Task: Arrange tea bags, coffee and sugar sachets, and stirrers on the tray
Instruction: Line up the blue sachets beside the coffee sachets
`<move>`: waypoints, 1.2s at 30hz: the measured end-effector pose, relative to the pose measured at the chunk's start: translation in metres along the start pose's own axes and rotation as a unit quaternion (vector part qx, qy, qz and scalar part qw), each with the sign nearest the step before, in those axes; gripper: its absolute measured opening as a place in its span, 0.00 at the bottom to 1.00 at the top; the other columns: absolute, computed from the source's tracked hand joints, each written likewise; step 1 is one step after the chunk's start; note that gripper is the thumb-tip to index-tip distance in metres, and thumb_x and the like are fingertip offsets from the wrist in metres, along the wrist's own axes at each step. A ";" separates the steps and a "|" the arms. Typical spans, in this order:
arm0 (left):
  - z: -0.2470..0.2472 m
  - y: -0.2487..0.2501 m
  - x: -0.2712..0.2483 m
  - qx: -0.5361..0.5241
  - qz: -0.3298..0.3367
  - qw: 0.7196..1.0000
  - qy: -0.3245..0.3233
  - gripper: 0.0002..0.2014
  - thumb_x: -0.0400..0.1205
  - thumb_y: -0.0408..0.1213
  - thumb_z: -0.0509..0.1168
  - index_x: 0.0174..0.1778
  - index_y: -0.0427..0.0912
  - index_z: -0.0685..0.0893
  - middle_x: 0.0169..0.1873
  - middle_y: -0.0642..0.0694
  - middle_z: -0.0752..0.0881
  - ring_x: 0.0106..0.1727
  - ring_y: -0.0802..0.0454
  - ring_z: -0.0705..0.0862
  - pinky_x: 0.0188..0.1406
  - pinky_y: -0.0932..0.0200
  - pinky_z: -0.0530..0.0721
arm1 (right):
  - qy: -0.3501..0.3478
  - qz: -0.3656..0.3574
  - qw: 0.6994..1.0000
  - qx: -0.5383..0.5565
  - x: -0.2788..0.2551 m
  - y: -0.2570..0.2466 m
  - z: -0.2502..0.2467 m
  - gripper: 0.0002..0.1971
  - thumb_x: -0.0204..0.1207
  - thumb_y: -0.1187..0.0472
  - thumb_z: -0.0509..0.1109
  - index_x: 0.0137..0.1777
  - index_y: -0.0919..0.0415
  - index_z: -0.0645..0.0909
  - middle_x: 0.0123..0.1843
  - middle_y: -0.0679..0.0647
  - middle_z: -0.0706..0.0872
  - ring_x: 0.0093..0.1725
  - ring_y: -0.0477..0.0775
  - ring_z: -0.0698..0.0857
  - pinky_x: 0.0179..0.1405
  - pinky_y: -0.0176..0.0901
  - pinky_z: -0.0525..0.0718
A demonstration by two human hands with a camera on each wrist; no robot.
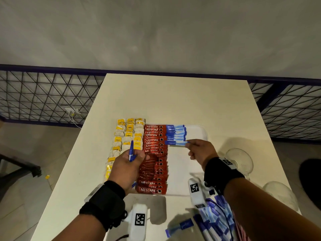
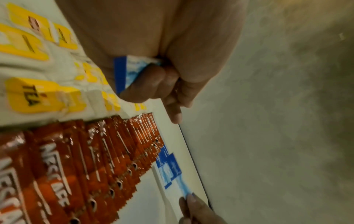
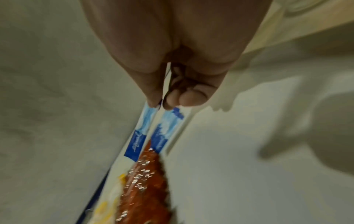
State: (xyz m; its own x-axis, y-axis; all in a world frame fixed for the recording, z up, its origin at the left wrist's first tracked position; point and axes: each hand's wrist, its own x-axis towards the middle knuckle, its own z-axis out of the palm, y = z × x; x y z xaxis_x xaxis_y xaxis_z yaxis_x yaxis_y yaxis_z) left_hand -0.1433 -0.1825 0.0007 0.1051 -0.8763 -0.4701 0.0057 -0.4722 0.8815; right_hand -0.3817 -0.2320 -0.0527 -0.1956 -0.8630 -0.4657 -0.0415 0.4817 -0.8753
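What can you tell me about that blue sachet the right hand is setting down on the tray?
The blue sachet is a slim paper stick, dark blue at one end with script lettering, pale blue and white along the rest. It lies flat, nearest in the blue row, its dark end against the red coffee sachets. The right hand pinches its pale end.

Both forearms are extended forward, each wrist strapped with a black band. The left hand (image 1: 127, 166) is held knuckles-up, fingers curled round a blue sachet (image 1: 131, 151). The right hand (image 1: 199, 151) is reached further out, thumb and fingertips (image 3: 153, 97) pinched on the end of another sachet (image 1: 175, 143).
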 end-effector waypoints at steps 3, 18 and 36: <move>-0.015 -0.003 0.000 0.041 -0.006 0.999 0.019 0.07 0.85 0.36 0.64 0.44 0.38 0.82 0.35 0.48 0.91 0.17 0.54 0.63 0.19 0.63 0.65 | 0.031 0.034 0.997 -0.063 0.025 0.021 -0.008 0.03 0.77 0.65 0.73 0.49 0.62 0.85 0.19 0.45 0.77 0.23 0.51 0.72 0.24 0.39 0.73; -0.039 -0.016 0.009 0.073 -0.013 0.996 0.049 0.06 0.84 0.35 0.65 0.43 0.39 0.83 0.40 0.45 0.92 0.19 0.53 0.66 0.21 0.58 0.70 | 0.080 -0.033 0.953 -0.289 0.050 0.011 0.001 0.07 0.77 0.58 0.72 0.52 0.54 0.88 0.50 0.52 0.90 0.54 0.54 0.86 0.48 0.32 0.72; -0.038 -0.017 0.009 0.067 -0.020 0.996 0.049 0.06 0.84 0.34 0.65 0.42 0.38 0.83 0.40 0.43 0.91 0.18 0.53 0.66 0.20 0.59 0.70 | 0.088 -0.016 0.962 -0.257 0.057 0.012 0.006 0.01 0.76 0.58 0.73 0.46 0.53 0.84 0.46 0.52 0.89 0.48 0.54 0.85 0.47 0.34 0.74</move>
State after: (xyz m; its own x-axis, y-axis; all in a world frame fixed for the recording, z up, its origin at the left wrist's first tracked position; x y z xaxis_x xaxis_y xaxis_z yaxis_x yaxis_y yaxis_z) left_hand -0.1051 -0.1786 -0.0165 0.2046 -0.8464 -0.4918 -0.1203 -0.5203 0.8455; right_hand -0.3879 -0.2765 -0.0905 -0.3474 -0.8612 -0.3709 -0.5204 0.5061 -0.6877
